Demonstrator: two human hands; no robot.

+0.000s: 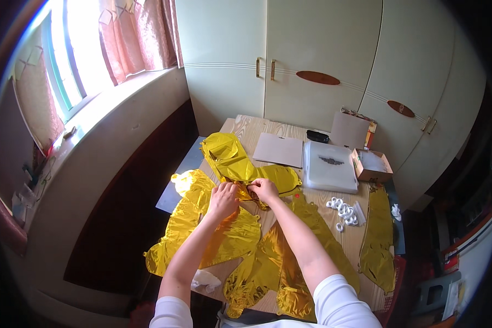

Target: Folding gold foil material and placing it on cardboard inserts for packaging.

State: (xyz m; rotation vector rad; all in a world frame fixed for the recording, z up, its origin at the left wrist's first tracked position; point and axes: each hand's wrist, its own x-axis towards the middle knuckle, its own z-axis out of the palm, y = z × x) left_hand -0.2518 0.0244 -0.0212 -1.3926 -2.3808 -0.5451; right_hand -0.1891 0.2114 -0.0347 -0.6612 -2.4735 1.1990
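Gold foil balloons (246, 273), flat and without air, are spread over the near and middle part of a wooden table. My left hand (224, 199) is closed on the edge of a gold foil balloon (232, 161), its fingers curled down into the foil. Just to the right, my right hand (263, 190) pinches the same crumpled part of the foil. Between the hands the foil is bunched and dark in its folds. Another balloon (188, 218) lies under and left of my left forearm. The fingertips are partly hidden by the foil.
Small white ring-shaped rolls (344, 212) lie in a heap at the right. Behind them are a stack of clear plastic sleeves (328, 169), a small open box (373, 165), a grey sheet (277, 150) and a black object (317, 136). One more foil balloon (378, 240) lies along the right edge.
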